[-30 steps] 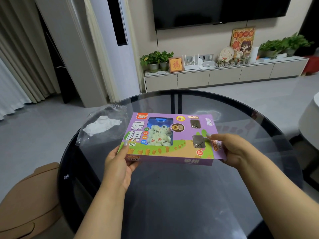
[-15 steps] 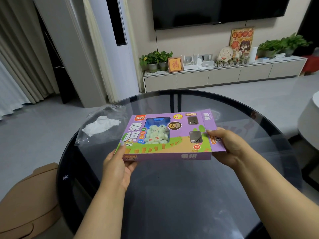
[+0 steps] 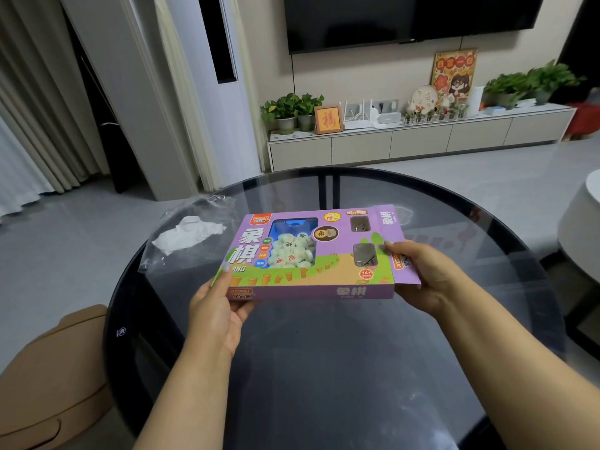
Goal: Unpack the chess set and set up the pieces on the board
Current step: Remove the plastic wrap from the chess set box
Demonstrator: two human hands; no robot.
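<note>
1. A round dark glass table point(image 3: 324, 368) fills a living room; a clear plastic bag point(image 3: 185, 235) with something white inside lies on it, left of the box.
2. The purple chess set box point(image 3: 311, 254) is held flat above the glass, pale pieces point(image 3: 292, 253) visible through its window.
3. The left hand point(image 3: 216, 311) grips the near-left corner; the right hand point(image 3: 422, 274) pinches the open end flap point(image 3: 394, 245).
4. Advice: hold the box level, fold the flap fully back, and slide the inner tray out low over the table so loose pieces cannot spill.
</note>
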